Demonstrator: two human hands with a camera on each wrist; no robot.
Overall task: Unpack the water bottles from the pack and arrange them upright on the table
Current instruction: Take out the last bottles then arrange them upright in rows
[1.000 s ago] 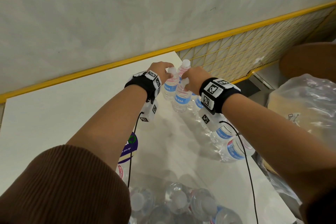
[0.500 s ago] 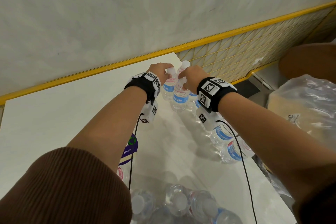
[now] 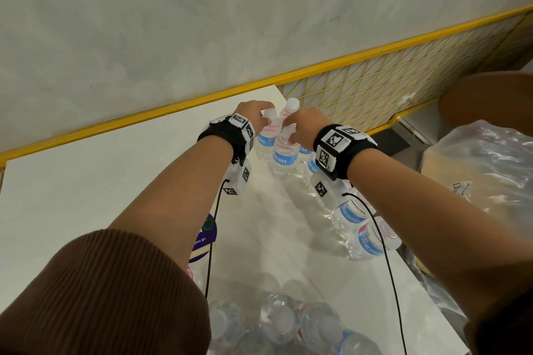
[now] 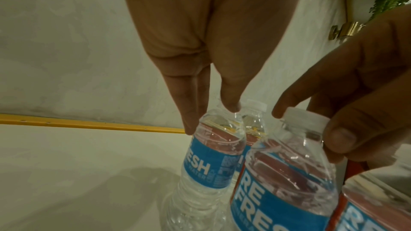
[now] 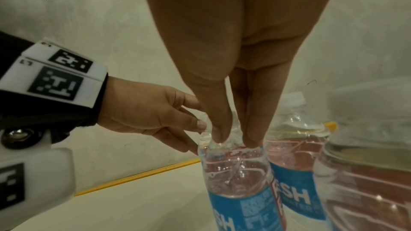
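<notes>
The water bottles (image 3: 281, 157) are showing clear plastic, white caps (image 3: 292, 102) and blue labels (image 4: 209, 168) with white lettering and a red band. The bench (image 3: 86, 181) is looking white against a yellow rail (image 3: 331, 66) and yellow diagonal mesh (image 3: 389, 86). Black wristbands (image 3: 344, 150) are carrying white tags with black square codes. Brown ribbed sleeves (image 3: 109, 297) are covering the arms.

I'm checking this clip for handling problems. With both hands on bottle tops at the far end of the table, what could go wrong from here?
1. The left hand and right hand pinch two bottles only at their necks, so a nudge might tip a standing bottle beside them.
2. This cluster stands near the table's far corner; a toppled bottle could roll off.
3. The wrist cable trails over the lying bottles and may snag.
</notes>
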